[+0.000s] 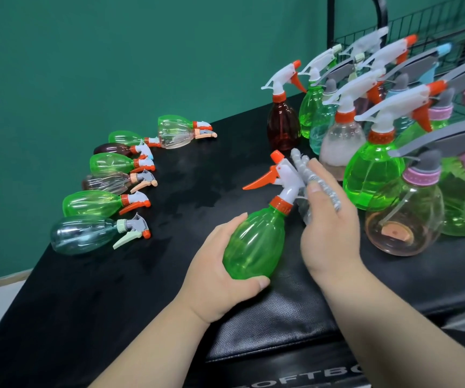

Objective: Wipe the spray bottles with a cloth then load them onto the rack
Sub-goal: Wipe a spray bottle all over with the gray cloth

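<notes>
Over the black table, front centre: left hand wraps the fat bottom end of the green spray bottle, which is tilted with its orange-and-white head pointing up and away. Right hand pinches a grey cloth against the right side of that head and neck. Lying bottles line the left; upright bottles crowd the right beside the wire rack.
</notes>
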